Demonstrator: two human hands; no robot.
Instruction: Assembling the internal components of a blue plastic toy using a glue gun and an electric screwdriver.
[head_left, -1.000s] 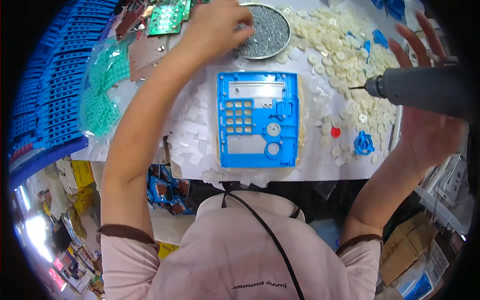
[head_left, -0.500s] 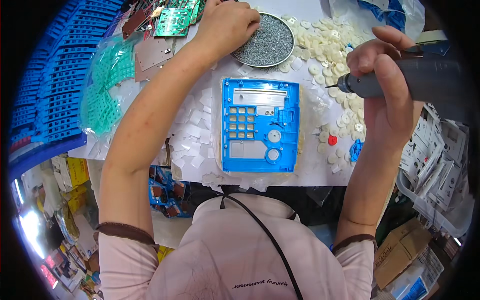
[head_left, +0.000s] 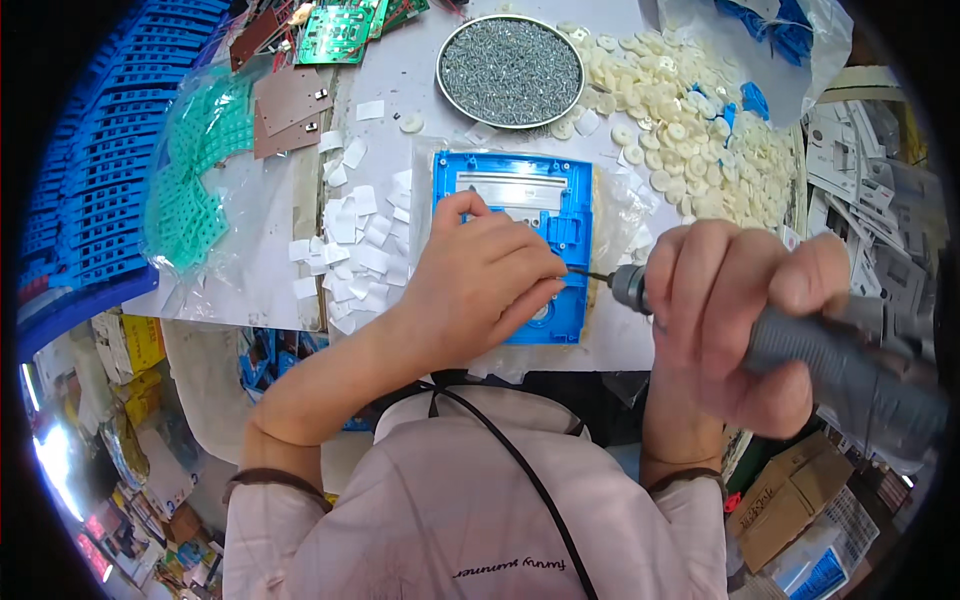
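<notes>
A blue plastic housing (head_left: 578, 215), with a silvery strip in its upper part, lies on the table in front of me. My left hand (head_left: 485, 275) is over its middle and hides the keypad windows and most of the lower part. The fingers of that hand are closed together near the housing's right side; whatever they pinch is too small or hidden to make out. My right hand (head_left: 735, 320) grips a dark grey electric screwdriver (head_left: 835, 365) lying sideways. Its thin bit points left and reaches the left fingertips. Beyond the housing stands a round dish of small screws (head_left: 512, 72).
Cream plastic discs (head_left: 690, 130) are heaped right of the dish. White paper squares (head_left: 365, 235) are scattered left of the housing. Further left are a bag of green plastic parts (head_left: 195, 180), brown boards (head_left: 290, 105), green circuit boards (head_left: 335, 32) and stacked blue plastic pieces (head_left: 120, 130).
My left hand has left the screw dish and come down over the blue housing. My right hand has brought the electric screwdriver lower and nearer, its bit now at the left fingertips.
</notes>
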